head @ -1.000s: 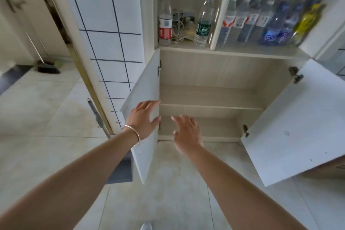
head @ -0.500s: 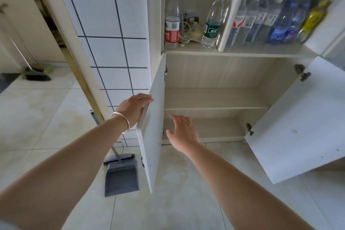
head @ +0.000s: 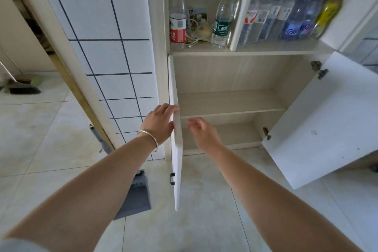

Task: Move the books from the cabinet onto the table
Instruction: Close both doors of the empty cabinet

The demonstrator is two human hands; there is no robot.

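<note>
The left hand (head: 158, 122), with a thin silver bangle (head: 150, 138) on its wrist, lies against the outer face of the white left cabinet door (head: 177, 149); its fingers (head: 170, 107) curl over the door's near edge, so the grip is spread flat on the panel rather than pinching it. The door stands edge-on to the camera, with a small black handle (head: 172, 178) low on its outer face. Just right of that door, the right hand (head: 204, 133) hangs in front of the lower opening, fingers loosely spread and touching nothing.

Behind the hands, the pale wood-grain cabinet (head: 231, 73) shows a bare middle shelf (head: 231, 102) and a bare bottom compartment; no books are in view anywhere in it, and the tabletop is out of frame. The white right cabinet door (head: 327, 120) stands wide open at the right.

On the upper shelf stand a clear plastic bottle with a red cap and red label (head: 177, 16), a clear bottle with a white cap and green label (head: 223, 16), some tangled white cables (head: 194, 32) between them, and farther right a row of water bottles (head: 286, 14) behind a vertical frame.

Left of the cabinet is a white tiled wall with dark grout lines (head: 102, 37). A grey dustpan (head: 137, 196) rests on the pale tiled floor (head: 41, 139) near the left door.
</note>
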